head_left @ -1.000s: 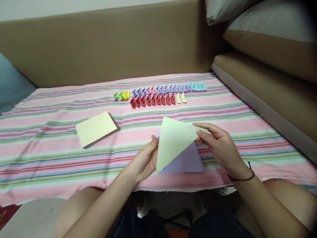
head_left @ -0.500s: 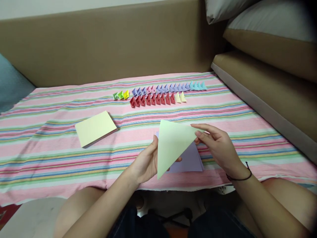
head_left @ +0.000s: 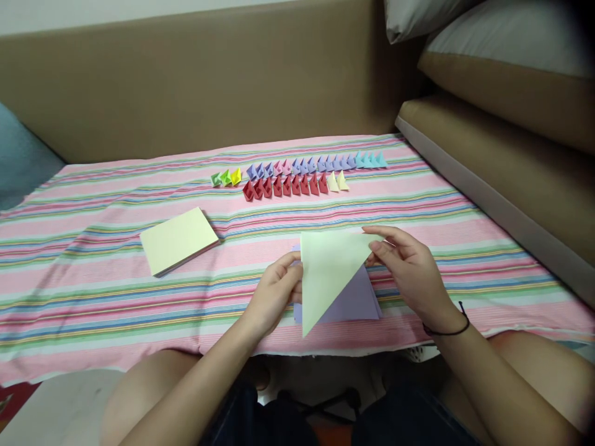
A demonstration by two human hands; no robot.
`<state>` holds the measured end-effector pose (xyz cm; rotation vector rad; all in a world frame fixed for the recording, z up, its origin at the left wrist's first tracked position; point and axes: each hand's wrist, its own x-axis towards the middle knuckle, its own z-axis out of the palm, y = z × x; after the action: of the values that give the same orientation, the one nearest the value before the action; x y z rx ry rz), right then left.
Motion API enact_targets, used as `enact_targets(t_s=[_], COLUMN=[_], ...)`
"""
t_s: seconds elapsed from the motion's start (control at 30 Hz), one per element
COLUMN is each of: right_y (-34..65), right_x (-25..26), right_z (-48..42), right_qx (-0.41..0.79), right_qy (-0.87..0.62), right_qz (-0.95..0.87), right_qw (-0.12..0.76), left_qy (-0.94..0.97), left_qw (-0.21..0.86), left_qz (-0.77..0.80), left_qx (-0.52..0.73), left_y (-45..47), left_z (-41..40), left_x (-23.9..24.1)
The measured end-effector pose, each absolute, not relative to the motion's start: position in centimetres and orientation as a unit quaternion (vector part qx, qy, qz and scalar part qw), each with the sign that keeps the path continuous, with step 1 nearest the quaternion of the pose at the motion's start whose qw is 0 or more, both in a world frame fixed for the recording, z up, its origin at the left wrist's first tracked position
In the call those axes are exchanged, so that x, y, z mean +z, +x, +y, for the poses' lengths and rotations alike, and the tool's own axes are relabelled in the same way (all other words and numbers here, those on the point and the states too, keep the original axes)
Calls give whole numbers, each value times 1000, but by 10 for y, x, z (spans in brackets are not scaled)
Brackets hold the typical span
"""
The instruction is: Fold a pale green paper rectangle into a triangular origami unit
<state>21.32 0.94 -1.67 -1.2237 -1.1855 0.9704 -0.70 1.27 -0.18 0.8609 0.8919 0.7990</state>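
The left hand (head_left: 274,294) and the right hand (head_left: 409,269) hold the same workpiece between them: a pale green paper (head_left: 328,272) folded into a triangle. The paper lies directly inward of each hand, and neither hand is nearer, since both are in contact with it. Its long edge slopes from the right corner, at the right hand, down and left to the bottom corner, which points toward the person and is free. The square corner is at upper left, above the left fingertips.

The right hand is nearly closed: thumb in front, forefinger along the top, pinching the right corner. The left hand is loosely curled at the upright left edge, with thumb and forefinger close together. Some of its fingertips are hidden by the paper, so whether it pinches or only steadies the edge cannot be told.

Beneath the green paper are purple sheets (head_left: 357,300), partly covered from view; contact between the two cannot be confirmed. A striped cloth (head_left: 93,285) carries the sheets. Well to the left of the hands is a stack of cream paper (head_left: 179,241), set at an angle. Farther back, two rows of small folded pieces (head_left: 286,186) in several colours stand before the brown backrest (head_left: 209,93).
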Motion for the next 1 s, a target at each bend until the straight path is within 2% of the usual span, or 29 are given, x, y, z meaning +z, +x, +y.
enact_targets(t_s=[0.27,0.37,0.47,0.53,0.7,0.87,1.0], right_y=[197,184,166,155,150,164,173], right_x=[-12,-15,-20,-22,-22,-23,-28], right_z=[4,-2,-13,-21,-28,-16,-7], right_qx=[426,443,451,448,503,471,506], right_qy=[-507,-485,-464,-469,-457,-514,-494], right_qz=[-520,-531,-595,-614,-555,-461,-412], right_qw=[540,535,477,449,480,549,575], left_qy=[496,523,548,558,538,505,504], left_qw=[695,611,510,484,504,552,567], left_qz=[421,477,521,534,560,543,487], left_qx=[306,355,408,411,378,382,432], left_y=[-8,-3,0,1,1,-1,-9], left_z=[11,8,6,6,4,5,16], left_x=[-4,-2,-3,-4,-3,-2,-5])
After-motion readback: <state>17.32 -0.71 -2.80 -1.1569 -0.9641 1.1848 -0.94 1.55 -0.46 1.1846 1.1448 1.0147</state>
